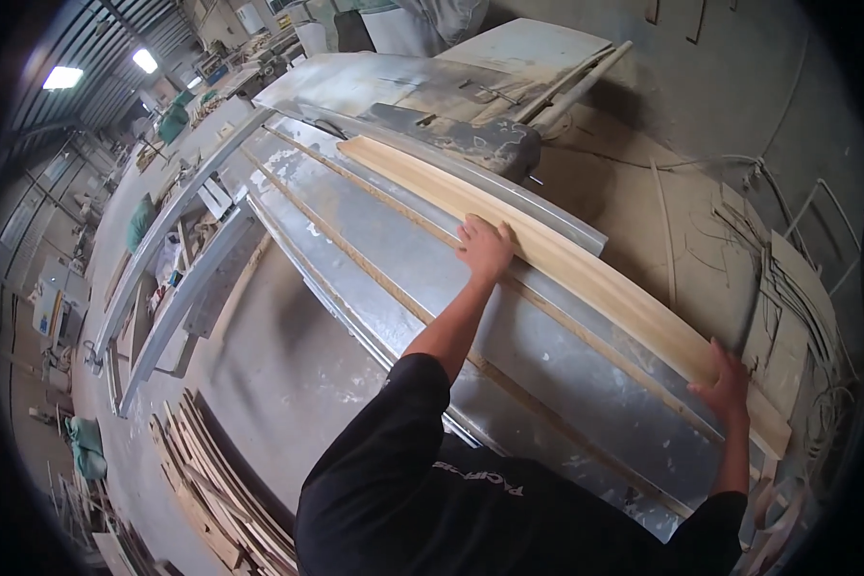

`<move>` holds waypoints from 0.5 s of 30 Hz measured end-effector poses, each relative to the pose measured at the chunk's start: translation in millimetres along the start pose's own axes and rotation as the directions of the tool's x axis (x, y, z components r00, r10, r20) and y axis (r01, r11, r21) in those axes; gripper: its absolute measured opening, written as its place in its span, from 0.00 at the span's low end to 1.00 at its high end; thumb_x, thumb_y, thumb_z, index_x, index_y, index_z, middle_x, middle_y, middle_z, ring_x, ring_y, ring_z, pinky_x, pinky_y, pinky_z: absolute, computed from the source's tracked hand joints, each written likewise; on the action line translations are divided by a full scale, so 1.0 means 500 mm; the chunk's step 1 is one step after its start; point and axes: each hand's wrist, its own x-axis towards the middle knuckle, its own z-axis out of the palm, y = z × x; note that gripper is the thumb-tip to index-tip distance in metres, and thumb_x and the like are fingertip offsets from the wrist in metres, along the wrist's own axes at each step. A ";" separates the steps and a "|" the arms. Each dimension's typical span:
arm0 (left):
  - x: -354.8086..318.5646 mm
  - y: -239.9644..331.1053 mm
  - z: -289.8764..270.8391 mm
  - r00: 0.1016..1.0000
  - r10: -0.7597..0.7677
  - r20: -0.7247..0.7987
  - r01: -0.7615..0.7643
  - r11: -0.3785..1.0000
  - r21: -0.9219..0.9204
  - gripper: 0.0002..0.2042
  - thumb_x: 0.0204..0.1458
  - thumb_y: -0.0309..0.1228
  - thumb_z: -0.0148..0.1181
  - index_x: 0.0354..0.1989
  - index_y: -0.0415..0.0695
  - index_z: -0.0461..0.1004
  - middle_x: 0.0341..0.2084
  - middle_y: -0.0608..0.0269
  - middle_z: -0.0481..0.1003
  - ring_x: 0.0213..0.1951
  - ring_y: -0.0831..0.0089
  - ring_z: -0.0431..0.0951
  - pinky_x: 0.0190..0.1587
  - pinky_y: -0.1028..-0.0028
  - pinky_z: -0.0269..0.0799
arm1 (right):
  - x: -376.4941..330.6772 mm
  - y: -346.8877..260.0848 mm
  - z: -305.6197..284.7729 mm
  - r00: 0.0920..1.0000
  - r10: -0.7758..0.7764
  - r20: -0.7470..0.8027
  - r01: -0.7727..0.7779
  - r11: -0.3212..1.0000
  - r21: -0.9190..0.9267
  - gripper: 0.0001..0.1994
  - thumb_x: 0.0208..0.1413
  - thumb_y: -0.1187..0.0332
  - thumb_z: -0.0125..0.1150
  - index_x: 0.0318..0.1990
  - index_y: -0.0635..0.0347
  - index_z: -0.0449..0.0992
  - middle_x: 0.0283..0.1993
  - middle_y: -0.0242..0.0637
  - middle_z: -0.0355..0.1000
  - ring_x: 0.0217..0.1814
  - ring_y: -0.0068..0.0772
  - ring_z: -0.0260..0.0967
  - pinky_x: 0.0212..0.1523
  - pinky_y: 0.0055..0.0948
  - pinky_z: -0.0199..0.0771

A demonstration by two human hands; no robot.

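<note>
A long, pale wooden board (605,288) lies lengthwise on the grey metal machine table (566,384), along its far side. My left hand (487,248) rests at the board's near edge, about a third of the way along, its fingers bent against the wood. Farther right, my right hand (725,384) grips the board close to its right end, thumb on the near side and apart from the fingers. Part of that grip is hidden. Beyond the board, a grey metal rail (557,219) runs alongside it.
A dark, worn machine part (480,139) sits behind the rail. To the left stands a grey metal frame (178,307) with things on it. Several wooden strips (221,480) are stacked at the lower left. Cables (763,173) and thin rods lie at the right wall.
</note>
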 end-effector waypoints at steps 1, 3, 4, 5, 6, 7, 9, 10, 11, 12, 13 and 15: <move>0.001 -0.002 0.006 1.000 -0.008 -0.010 0.008 1.000 0.003 0.39 0.56 0.49 0.49 0.66 0.31 0.47 0.66 0.42 0.54 0.69 0.46 0.48 0.62 0.36 0.44 | 0.008 -0.004 0.000 1.000 -0.027 -0.014 0.027 0.999 -0.020 0.51 0.25 0.59 0.78 0.66 0.49 0.60 0.48 0.45 0.67 0.50 0.49 0.65 0.52 0.44 0.66; 0.001 -0.004 0.016 0.999 -0.010 -0.050 0.011 1.000 0.007 0.39 0.56 0.48 0.48 0.67 0.30 0.45 0.67 0.43 0.51 0.69 0.48 0.47 0.62 0.37 0.43 | 0.017 -0.006 -0.005 1.000 -0.016 0.009 0.016 1.000 -0.015 0.51 0.25 0.59 0.78 0.66 0.49 0.60 0.47 0.44 0.67 0.50 0.48 0.65 0.52 0.44 0.66; 0.005 -0.012 0.013 0.998 -0.017 -0.055 0.017 1.000 0.011 0.39 0.56 0.48 0.48 0.67 0.30 0.45 0.67 0.43 0.51 0.69 0.48 0.47 0.62 0.37 0.43 | 0.021 -0.008 -0.005 0.999 0.000 0.032 0.001 1.000 -0.013 0.51 0.25 0.60 0.78 0.66 0.49 0.61 0.46 0.44 0.68 0.49 0.48 0.65 0.52 0.44 0.66; 0.009 -0.004 0.013 0.999 -0.030 -0.031 0.030 1.000 -0.009 0.38 0.57 0.48 0.47 0.67 0.30 0.45 0.67 0.43 0.51 0.69 0.48 0.47 0.62 0.37 0.43 | 0.027 -0.008 -0.008 0.999 0.003 0.039 -0.003 1.000 -0.013 0.51 0.25 0.60 0.78 0.66 0.49 0.61 0.46 0.44 0.68 0.49 0.48 0.65 0.52 0.44 0.66; 0.013 0.003 0.013 0.999 -0.043 -0.005 0.042 0.999 -0.028 0.38 0.57 0.47 0.47 0.67 0.30 0.45 0.67 0.43 0.50 0.69 0.49 0.47 0.62 0.37 0.43 | 0.037 -0.012 -0.011 0.996 0.032 0.083 -0.032 0.999 0.004 0.51 0.24 0.60 0.78 0.66 0.48 0.61 0.46 0.44 0.68 0.50 0.47 0.65 0.52 0.44 0.65; 0.024 0.002 0.004 0.999 -0.043 0.007 0.043 0.999 -0.024 0.38 0.57 0.47 0.47 0.67 0.30 0.45 0.67 0.43 0.50 0.69 0.49 0.47 0.62 0.37 0.43 | 0.048 -0.018 -0.014 0.990 0.064 0.128 -0.067 0.998 0.019 0.51 0.24 0.61 0.78 0.66 0.48 0.61 0.45 0.44 0.69 0.50 0.47 0.65 0.53 0.44 0.65; 0.046 0.020 0.005 0.983 -0.035 0.179 0.055 0.993 -0.109 0.38 0.58 0.47 0.46 0.67 0.30 0.42 0.68 0.43 0.48 0.70 0.50 0.44 0.63 0.38 0.42 | 0.046 -0.010 -0.021 0.990 0.076 0.118 -0.080 0.996 0.035 0.51 0.24 0.61 0.78 0.66 0.49 0.61 0.47 0.44 0.70 0.51 0.47 0.66 0.55 0.44 0.65; 0.055 0.024 0.022 0.994 0.015 0.106 0.000 0.989 -0.145 0.36 0.58 0.47 0.46 0.65 0.30 0.49 0.66 0.42 0.53 0.68 0.49 0.49 0.63 0.40 0.45 | 0.048 -0.011 -0.041 0.994 0.051 0.100 -0.056 0.997 0.049 0.51 0.24 0.61 0.78 0.66 0.49 0.61 0.49 0.45 0.71 0.53 0.48 0.67 0.56 0.44 0.66; 0.072 0.006 0.043 0.997 0.073 0.039 -0.065 0.983 -0.170 0.34 0.57 0.47 0.47 0.63 0.30 0.55 0.63 0.41 0.57 0.67 0.48 0.53 0.64 0.43 0.47 | 0.050 -0.013 -0.059 0.986 0.074 0.151 -0.079 0.996 0.028 0.50 0.26 0.61 0.77 0.66 0.49 0.61 0.54 0.47 0.70 0.56 0.52 0.68 0.59 0.44 0.66; 0.111 -0.053 0.057 0.930 0.365 0.031 -0.367 0.927 0.083 0.28 0.55 0.49 0.50 0.53 0.34 0.69 0.55 0.42 0.67 0.59 0.48 0.64 0.62 0.49 0.54 | 0.070 -0.037 -0.083 0.960 0.127 0.248 -0.161 0.979 0.125 0.48 0.28 0.61 0.75 0.65 0.51 0.62 0.56 0.48 0.70 0.58 0.53 0.67 0.60 0.45 0.65; 0.150 -0.132 0.054 0.892 0.427 0.146 -0.436 0.899 0.035 0.28 0.55 0.49 0.50 0.53 0.34 0.69 0.55 0.42 0.67 0.59 0.48 0.64 0.62 0.49 0.54 | 0.109 -0.085 -0.084 0.961 0.081 0.264 -0.127 0.979 0.161 0.46 0.31 0.62 0.74 0.65 0.51 0.61 0.56 0.47 0.70 0.58 0.52 0.66 0.60 0.45 0.65; 0.030 0.085 0.024 0.636 0.421 0.647 -0.752 0.527 0.396 0.22 0.58 0.46 0.49 0.53 0.43 0.70 0.49 0.52 0.72 0.48 0.54 0.72 0.54 0.56 0.63 | 0.054 -0.004 -0.074 0.946 0.123 0.299 -0.184 0.965 0.186 0.43 0.36 0.60 0.71 0.65 0.48 0.61 0.58 0.45 0.69 0.60 0.50 0.65 0.61 0.45 0.63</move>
